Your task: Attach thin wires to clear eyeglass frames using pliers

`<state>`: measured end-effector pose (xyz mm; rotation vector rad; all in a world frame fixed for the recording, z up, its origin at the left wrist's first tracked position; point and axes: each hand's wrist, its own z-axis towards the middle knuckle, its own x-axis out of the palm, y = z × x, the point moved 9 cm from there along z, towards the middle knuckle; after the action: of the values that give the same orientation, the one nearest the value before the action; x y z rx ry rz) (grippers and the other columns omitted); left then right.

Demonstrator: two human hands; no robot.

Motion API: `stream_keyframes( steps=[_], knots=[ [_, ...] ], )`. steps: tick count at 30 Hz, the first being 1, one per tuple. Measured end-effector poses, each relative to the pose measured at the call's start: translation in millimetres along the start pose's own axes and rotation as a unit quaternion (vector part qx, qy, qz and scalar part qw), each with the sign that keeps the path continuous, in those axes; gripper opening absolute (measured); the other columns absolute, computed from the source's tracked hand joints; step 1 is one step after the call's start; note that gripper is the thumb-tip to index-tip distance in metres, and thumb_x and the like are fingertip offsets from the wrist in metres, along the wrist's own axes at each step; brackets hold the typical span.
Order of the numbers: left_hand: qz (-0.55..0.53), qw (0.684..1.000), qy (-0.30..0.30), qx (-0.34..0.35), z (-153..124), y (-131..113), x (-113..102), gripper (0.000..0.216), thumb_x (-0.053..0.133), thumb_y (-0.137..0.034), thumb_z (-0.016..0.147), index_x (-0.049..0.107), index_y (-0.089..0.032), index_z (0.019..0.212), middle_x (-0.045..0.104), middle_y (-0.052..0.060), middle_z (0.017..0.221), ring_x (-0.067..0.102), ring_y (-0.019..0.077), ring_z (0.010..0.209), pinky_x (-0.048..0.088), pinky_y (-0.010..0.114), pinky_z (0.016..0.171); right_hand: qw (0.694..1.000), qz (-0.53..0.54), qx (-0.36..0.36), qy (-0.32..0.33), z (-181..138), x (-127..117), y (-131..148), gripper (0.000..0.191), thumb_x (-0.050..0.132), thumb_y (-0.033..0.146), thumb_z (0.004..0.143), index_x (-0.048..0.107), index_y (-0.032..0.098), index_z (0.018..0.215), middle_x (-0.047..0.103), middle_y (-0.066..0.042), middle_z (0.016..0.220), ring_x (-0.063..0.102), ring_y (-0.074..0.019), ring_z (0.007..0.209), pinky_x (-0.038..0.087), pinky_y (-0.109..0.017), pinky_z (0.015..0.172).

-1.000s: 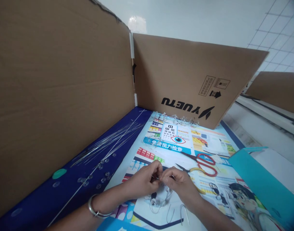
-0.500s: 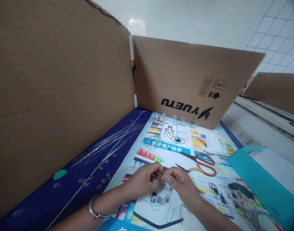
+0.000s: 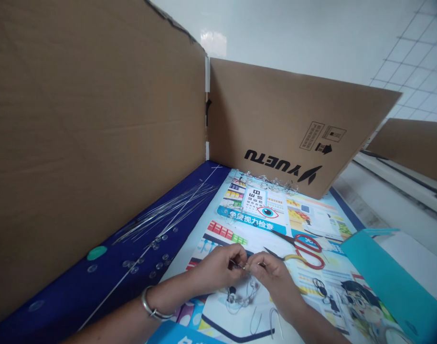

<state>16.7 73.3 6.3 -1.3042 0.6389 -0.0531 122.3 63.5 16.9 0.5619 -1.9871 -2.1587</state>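
Note:
My left hand (image 3: 223, 265), with a silver bangle (image 3: 152, 306) on its wrist, pinches thin wire. Fingertip to fingertip with it, my right hand (image 3: 271, 272) is closed on the same wire. A loop of clear beads (image 3: 245, 296) strung on wire hangs just below both hands, close to the printed mat (image 3: 236, 315). One dark bead (image 3: 231, 290) shows on the loop's left side. Bent wire pieces (image 3: 275, 321) lie on the mat below my right hand. Exactly how the wire runs between the fingertips is too small to tell.
Red-handled scissors (image 3: 309, 244) lie beyond my right hand, with yellow-and-red handles (image 3: 304, 260) beside them. Straight wires (image 3: 168, 210) and loose clear beads (image 3: 164, 258) lie on blue cloth at left. Cardboard walls (image 3: 275, 110) stand left and behind. A teal folder (image 3: 386, 282) is at right.
The view has shifted slightly, so everything sits a little further right and lower. My hands stay together at the wire, the right fingers slightly altered in their pinch.

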Motion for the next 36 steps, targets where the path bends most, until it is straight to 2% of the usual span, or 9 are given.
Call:
stream_keyframes(
  steps=[4,7,11,16,24,29,36],
  knots=[
    [0.075,0.997,-0.008,-0.002,-0.9,-4.2,0.5,0.006,0.056,-0.020,0.076,0.060,-0.016,0.074,0.057,-0.003,0.065,0.050,0.0104,0.060,0.033,0.019,0.054,1.000,-0.008,-0.008,0.002,-0.1,0.5,0.1,0.019,0.055,0.037,0.083,0.059,0.019,0.078,0.060,-0.002,0.080,0.051,-0.0158,0.076,0.039,-0.027,0.071],
    [0.117,0.993,-0.027,0.023,-0.4,-9.4,-0.3,0.013,0.054,-0.019,0.077,0.061,-0.015,0.066,0.052,-0.003,0.062,0.050,0.0110,0.062,0.033,0.020,0.056,1.000,-0.014,-0.013,0.001,0.1,0.2,-0.8,0.019,0.055,0.036,0.084,0.058,0.019,0.078,0.060,-0.002,0.081,0.051,-0.0157,0.076,0.039,-0.027,0.071],
    [0.115,0.991,-0.051,0.054,-0.9,-12.8,-0.9,0.009,0.055,-0.015,0.074,0.060,-0.015,0.067,0.050,-0.001,0.066,0.051,0.0130,0.070,0.035,0.020,0.061,1.000,-0.024,-0.017,-0.002,-0.1,-0.5,-3.2,0.019,0.055,0.037,0.084,0.059,0.019,0.078,0.060,-0.002,0.081,0.052,-0.0158,0.076,0.038,-0.027,0.070],
    [0.116,0.989,-0.060,0.070,-2.5,-11.5,-0.2,0.009,0.054,-0.007,0.068,0.052,-0.015,0.064,0.048,-0.002,0.066,0.049,0.0122,0.068,0.035,0.020,0.060,0.999,-0.034,-0.020,-0.003,-1.2,-0.1,-6.3,0.021,0.054,0.038,0.084,0.059,0.018,0.078,0.059,-0.002,0.080,0.052,-0.0157,0.075,0.039,-0.028,0.070],
    [0.088,0.993,0.000,0.076,-0.2,-8.1,2.7,0.009,0.056,-0.007,0.066,0.056,-0.015,0.069,0.054,-0.001,0.071,0.051,0.0125,0.070,0.037,0.019,0.062,0.997,-0.059,-0.040,-0.007,-3.3,0.4,-4.1,0.018,0.056,0.036,0.083,0.059,0.019,0.076,0.057,-0.001,0.077,0.050,-0.0137,0.070,0.039,-0.026,0.065],
    [0.079,0.994,0.025,0.071,0.1,-6.2,1.1,0.014,0.055,-0.005,0.065,0.060,-0.015,0.074,0.055,-0.001,0.075,0.052,0.0116,0.068,0.038,0.019,0.061,0.996,-0.072,-0.061,-0.005,-3.8,1.6,-0.3,0.017,0.055,0.034,0.084,0.059,0.019,0.076,0.058,-0.003,0.082,0.052,-0.0154,0.077,0.040,-0.027,0.068],
    [0.072,0.993,0.053,0.074,-1.5,-9.9,0.7,0.017,0.054,-0.005,0.065,0.062,-0.016,0.075,0.056,-0.001,0.075,0.053,0.0112,0.070,0.039,0.017,0.061,0.991,-0.104,-0.077,-0.021,-3.9,-3.5,4.2,0.017,0.053,0.033,0.085,0.057,0.020,0.074,0.057,-0.002,0.078,0.052,-0.0155,0.075,0.040,-0.029,0.073]
  ],
)
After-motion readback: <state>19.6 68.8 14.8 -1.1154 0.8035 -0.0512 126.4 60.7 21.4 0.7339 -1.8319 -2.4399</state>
